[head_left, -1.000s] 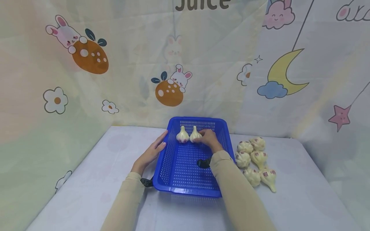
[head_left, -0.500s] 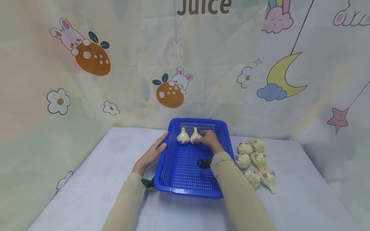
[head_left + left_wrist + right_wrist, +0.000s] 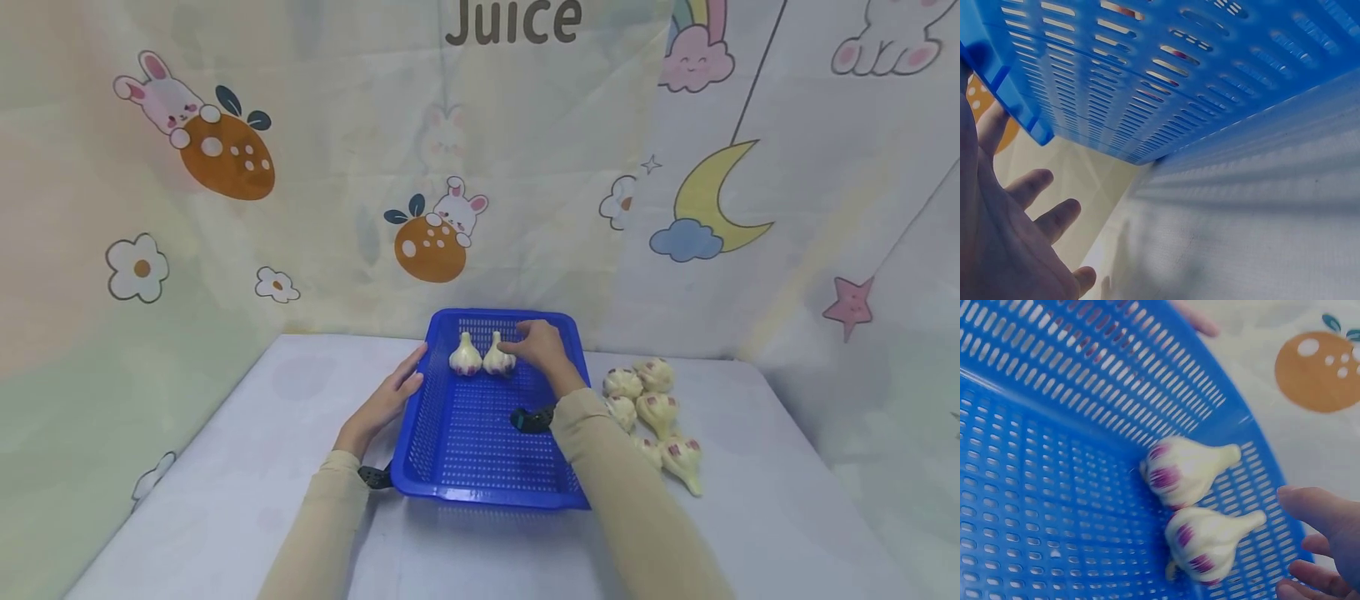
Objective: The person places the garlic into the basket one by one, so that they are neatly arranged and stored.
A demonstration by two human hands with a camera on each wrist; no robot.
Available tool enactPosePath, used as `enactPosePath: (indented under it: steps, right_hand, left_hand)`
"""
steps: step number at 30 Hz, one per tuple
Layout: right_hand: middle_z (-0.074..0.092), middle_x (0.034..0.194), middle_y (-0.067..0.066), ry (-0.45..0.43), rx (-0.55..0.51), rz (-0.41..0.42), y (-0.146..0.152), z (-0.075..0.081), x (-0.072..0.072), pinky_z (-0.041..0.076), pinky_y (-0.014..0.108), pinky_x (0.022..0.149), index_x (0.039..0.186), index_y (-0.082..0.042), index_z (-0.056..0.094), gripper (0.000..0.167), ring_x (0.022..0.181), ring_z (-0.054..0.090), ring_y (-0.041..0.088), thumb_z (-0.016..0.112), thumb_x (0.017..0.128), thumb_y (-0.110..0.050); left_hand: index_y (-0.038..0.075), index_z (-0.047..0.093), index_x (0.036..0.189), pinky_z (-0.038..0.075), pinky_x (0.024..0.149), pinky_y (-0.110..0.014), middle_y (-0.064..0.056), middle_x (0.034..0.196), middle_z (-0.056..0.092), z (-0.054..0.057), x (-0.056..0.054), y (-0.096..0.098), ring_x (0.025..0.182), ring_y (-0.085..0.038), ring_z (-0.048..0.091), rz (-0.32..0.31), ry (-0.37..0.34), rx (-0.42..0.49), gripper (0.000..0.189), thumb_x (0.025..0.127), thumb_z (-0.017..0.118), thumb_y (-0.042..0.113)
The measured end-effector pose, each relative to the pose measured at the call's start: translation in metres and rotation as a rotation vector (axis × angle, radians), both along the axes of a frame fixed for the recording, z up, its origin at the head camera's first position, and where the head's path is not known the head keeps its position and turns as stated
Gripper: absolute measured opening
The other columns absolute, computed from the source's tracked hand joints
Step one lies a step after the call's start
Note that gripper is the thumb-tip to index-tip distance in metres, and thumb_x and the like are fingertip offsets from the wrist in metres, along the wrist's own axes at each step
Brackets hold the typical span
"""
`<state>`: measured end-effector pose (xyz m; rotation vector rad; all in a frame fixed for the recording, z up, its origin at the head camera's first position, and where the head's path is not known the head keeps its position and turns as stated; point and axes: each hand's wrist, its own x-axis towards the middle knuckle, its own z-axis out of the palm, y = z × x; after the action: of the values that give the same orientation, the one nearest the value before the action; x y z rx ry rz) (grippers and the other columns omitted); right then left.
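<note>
Two white garlic bulbs with purple patches, a left one (image 3: 466, 358) and a right one (image 3: 498, 362), stand side by side, stems up, at the far end of a blue plastic basket (image 3: 491, 498). My right hand (image 3: 542, 343) hovers at the right bulb's stem, thumb and fingers spread. In the right wrist view a gap shows between that hand (image 3: 1329, 540) and the nearer bulb (image 3: 1207, 544). My left hand (image 3: 381, 407) rests against the basket's left rim with straight fingers. The left wrist view shows its fingertips at the rim (image 3: 1041, 131) and the other fingers loose below.
Several more garlic bulbs (image 3: 658, 412) lie grouped on the white table (image 3: 757, 500), just right of the basket. A printed cloth backdrop (image 3: 337, 208) rises behind the table. Black wrist devices (image 3: 531, 419) sit at both sleeves.
My right hand has let go of the right garlic bulb and lifted slightly up from it. The bulb stays in place beside the other. My left hand stays at the rim.
</note>
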<state>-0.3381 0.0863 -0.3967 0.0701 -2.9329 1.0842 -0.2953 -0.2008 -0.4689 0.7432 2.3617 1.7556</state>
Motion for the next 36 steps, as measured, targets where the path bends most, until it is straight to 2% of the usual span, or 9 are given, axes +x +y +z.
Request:
enactPosePath:
  steps: [3, 6, 10, 14, 21, 24, 28, 32, 36]
  right_hand:
    - [0.059, 0.131, 0.017, 0.037, 0.016, 0.026, 0.003, 0.008, 0.005, 0.045, 0.043, 0.102, 0.131, -0.002, 0.055, 0.064, 0.122, 0.054, 0.033, 0.072, 0.081, -0.039]
    - [0.061, 0.128, 0.016, 0.074, 0.013, 0.053, 0.007, 0.016, 0.011, 0.046, 0.042, 0.100, 0.131, -0.004, 0.056, 0.063, 0.119, 0.056, 0.031, 0.072, 0.081, -0.039]
    - [0.060, 0.129, 0.014, 0.087, -0.031, 0.074, 0.009, 0.027, 0.018, 0.046, 0.042, 0.100, 0.131, -0.006, 0.056, 0.062, 0.120, 0.056, 0.030, 0.072, 0.081, -0.038]
    - [0.058, 0.133, 0.013, 0.103, -0.062, 0.100, 0.011, 0.037, 0.026, 0.047, 0.041, 0.101, 0.132, -0.006, 0.056, 0.061, 0.121, 0.056, 0.030, 0.073, 0.081, -0.037]
    - [0.058, 0.133, 0.014, 0.195, -0.066, 0.174, 0.017, 0.042, 0.040, 0.049, 0.042, 0.097, 0.130, -0.004, 0.057, 0.060, 0.120, 0.057, 0.033, 0.075, 0.081, -0.034]
    - [0.057, 0.133, 0.014, 0.225, -0.080, 0.185, 0.024, 0.042, 0.049, 0.050, 0.042, 0.096, 0.130, -0.004, 0.057, 0.058, 0.120, 0.056, 0.033, 0.075, 0.081, -0.031]
    - [0.053, 0.136, 0.013, 0.209, -0.142, 0.169, 0.035, 0.044, 0.063, 0.050, 0.041, 0.097, 0.131, -0.006, 0.056, 0.059, 0.124, 0.053, 0.033, 0.075, 0.082, -0.032]
    - [0.050, 0.138, 0.013, 0.208, -0.186, 0.169, 0.044, 0.049, 0.075, 0.049, 0.040, 0.098, 0.134, -0.009, 0.054, 0.060, 0.126, 0.052, 0.033, 0.074, 0.082, -0.033]
    - [0.050, 0.139, 0.011, 0.226, -0.184, 0.154, 0.055, 0.052, 0.084, 0.049, 0.040, 0.097, 0.134, -0.011, 0.054, 0.061, 0.125, 0.053, 0.032, 0.073, 0.082, -0.035]
  left_hand:
    - [0.018, 0.016, 0.154, 0.008, 0.116, -0.059, -0.012, 0.160, 0.009, 0.006, 0.004, 0.002, 0.148, -0.036, 0.006, 0.001, 0.001, -0.005, 0.055, 0.103, 0.037, 0.021]
    - [0.008, 0.014, 0.153, 0.007, 0.116, -0.059, -0.017, 0.160, 0.008, 0.020, 0.013, 0.006, 0.147, -0.039, 0.005, -0.006, -0.006, -0.013, 0.056, 0.102, 0.036, 0.016]
    - [0.006, 0.012, 0.153, 0.009, 0.116, -0.059, -0.018, 0.159, 0.007, 0.026, 0.016, 0.007, 0.147, -0.039, 0.005, -0.010, -0.014, -0.031, 0.056, 0.102, 0.035, 0.015]
    - [0.007, 0.012, 0.153, 0.008, 0.115, -0.060, -0.018, 0.160, 0.007, 0.023, 0.015, 0.006, 0.147, -0.040, 0.004, -0.012, -0.016, -0.027, 0.057, 0.102, 0.035, 0.015]
    - [0.019, 0.014, 0.154, 0.007, 0.116, -0.059, -0.010, 0.161, 0.009, -0.002, -0.001, 0.002, 0.148, -0.035, 0.005, 0.015, 0.012, -0.017, 0.055, 0.103, 0.035, 0.020]
    - [0.023, 0.015, 0.154, 0.008, 0.116, -0.058, -0.008, 0.161, 0.010, -0.005, -0.003, 0.003, 0.148, -0.034, 0.006, 0.004, 0.012, -0.015, 0.054, 0.103, 0.036, 0.024]
    - [0.023, 0.015, 0.154, 0.008, 0.116, -0.058, -0.009, 0.161, 0.009, -0.006, -0.004, 0.004, 0.148, -0.035, 0.006, -0.010, 0.016, -0.011, 0.055, 0.103, 0.036, 0.024]
    - [0.023, 0.015, 0.154, 0.009, 0.117, -0.058, -0.008, 0.161, 0.010, -0.004, -0.004, 0.002, 0.148, -0.034, 0.008, 0.015, 0.002, -0.021, 0.055, 0.103, 0.036, 0.022]
    - [0.018, 0.013, 0.154, 0.009, 0.115, -0.061, -0.011, 0.161, 0.008, 0.007, 0.004, 0.004, 0.147, -0.037, 0.007, 0.006, -0.019, -0.031, 0.056, 0.103, 0.036, 0.021]
